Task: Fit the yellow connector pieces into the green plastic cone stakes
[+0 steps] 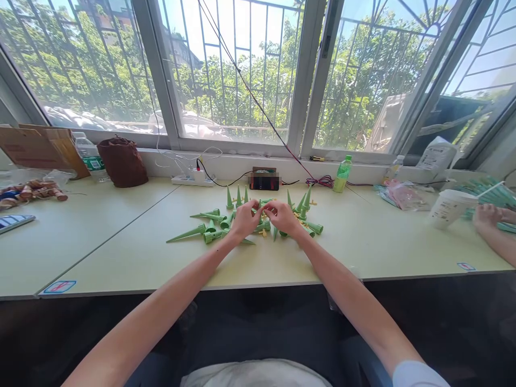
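Observation:
My left hand (245, 219) and my right hand (283, 217) meet over a spread of green plastic watering spikes (187, 233). The fingers of both are closed in a pinch. A green watering spike (260, 203) shows partly at the left fingertips; most of it is hidden. What the right fingertips grip is too small to make out. Several spikes stand point up behind the hands, such as an upright spike (229, 199) on the left and another upright spike (307, 202) on the right. Small yellow valves (263, 233) lie among them.
Behind the spikes a phone (264, 179) leans near the sill. A green bottle (342, 174), a coiled cable (322, 181) and a power strip (193, 180) line the back. At left is a brown bag (122, 161); at right, a white cup (451, 208) and another person's hand (489, 217).

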A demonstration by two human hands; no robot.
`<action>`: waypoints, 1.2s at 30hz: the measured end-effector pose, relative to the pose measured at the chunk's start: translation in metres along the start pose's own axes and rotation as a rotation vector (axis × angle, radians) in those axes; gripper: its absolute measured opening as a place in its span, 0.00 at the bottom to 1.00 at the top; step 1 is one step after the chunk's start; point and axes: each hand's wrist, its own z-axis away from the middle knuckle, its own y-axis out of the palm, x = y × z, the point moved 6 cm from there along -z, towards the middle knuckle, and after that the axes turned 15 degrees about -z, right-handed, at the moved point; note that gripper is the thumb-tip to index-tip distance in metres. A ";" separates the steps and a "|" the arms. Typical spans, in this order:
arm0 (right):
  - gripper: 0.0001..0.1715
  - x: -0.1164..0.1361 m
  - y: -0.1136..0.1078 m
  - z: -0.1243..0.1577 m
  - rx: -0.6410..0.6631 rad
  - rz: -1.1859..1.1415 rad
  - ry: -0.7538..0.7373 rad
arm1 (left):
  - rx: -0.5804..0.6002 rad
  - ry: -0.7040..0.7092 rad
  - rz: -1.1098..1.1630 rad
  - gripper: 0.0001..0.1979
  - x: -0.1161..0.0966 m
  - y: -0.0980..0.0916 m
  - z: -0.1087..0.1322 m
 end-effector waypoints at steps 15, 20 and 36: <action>0.10 0.000 0.001 0.001 0.031 0.018 -0.018 | 0.017 0.045 0.004 0.10 0.001 0.003 0.001; 0.10 0.000 0.002 0.001 0.042 0.019 -0.005 | 0.031 0.046 -0.002 0.10 -0.002 0.002 0.001; 0.10 0.003 0.002 0.002 0.097 0.039 -0.008 | 0.051 0.068 -0.061 0.09 -0.005 0.001 0.000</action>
